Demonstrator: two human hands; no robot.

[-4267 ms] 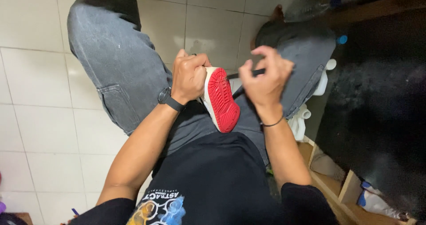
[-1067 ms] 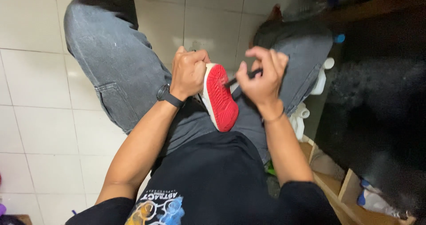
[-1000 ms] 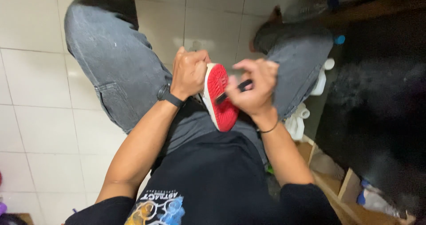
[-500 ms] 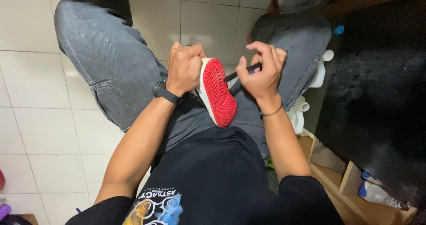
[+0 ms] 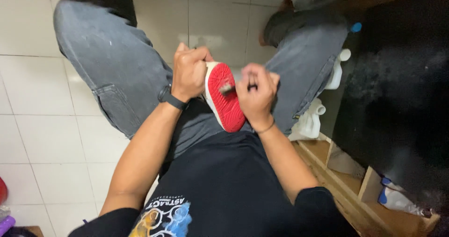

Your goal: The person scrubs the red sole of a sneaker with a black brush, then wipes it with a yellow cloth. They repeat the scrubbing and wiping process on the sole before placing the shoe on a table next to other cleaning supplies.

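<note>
I sit with my knees apart in grey jeans over a white tiled floor. My left hand (image 5: 189, 73) grips a small shoe (image 5: 223, 96) by its upper, its red sole with a white rim turned up toward me. My right hand (image 5: 256, 94) is closed around a thin dark-handled brush (image 5: 228, 88), blurred with motion, whose tip lies against the red sole. A black watch sits on my left wrist and a thin band on my right.
White plastic jugs (image 5: 311, 118) stand by my right knee. A wooden shelf (image 5: 360, 190) with a white and blue packet lies at lower right, beside a dark surface (image 5: 402, 87). White floor tiles (image 5: 42, 125) spread to the left.
My right hand has slid left along the sole with the brush, back and forth across the frames. My left hand keeps the shoe in the same grip.
</note>
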